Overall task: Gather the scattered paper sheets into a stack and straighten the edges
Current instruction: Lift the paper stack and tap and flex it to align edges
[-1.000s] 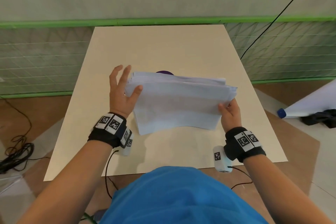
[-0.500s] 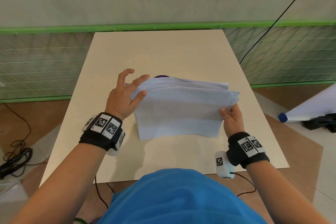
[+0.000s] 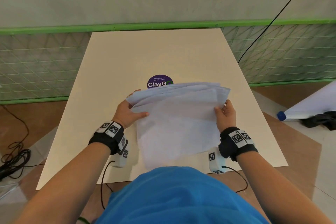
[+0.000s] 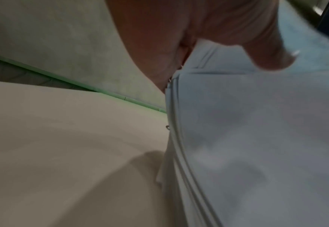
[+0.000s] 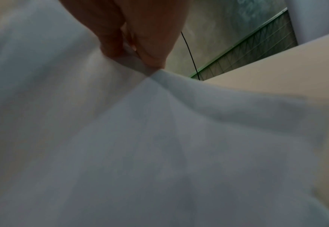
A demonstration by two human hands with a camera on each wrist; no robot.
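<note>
A stack of white paper sheets hangs over the middle of the beige table, held by both hands; its upper edges are fanned and uneven. My left hand grips the stack's left edge, thumb lying on the front sheet. My right hand pinches the right edge near the top. In the left wrist view the paper stack shows several offset sheet edges, with the thumb on top. The right wrist view shows fingers pinching the paper.
A round purple ClayGo sticker on the table shows just behind the stack. Green mesh fencing and a grey wall stand behind the table. Black cables lie on the floor at left. A blue-capped white roll lies at right.
My left hand went from open fingers beside the stack to gripping its left edge. The stack came toward me and stands more upright, uncovering the purple sticker. The right hand kept its hold.
</note>
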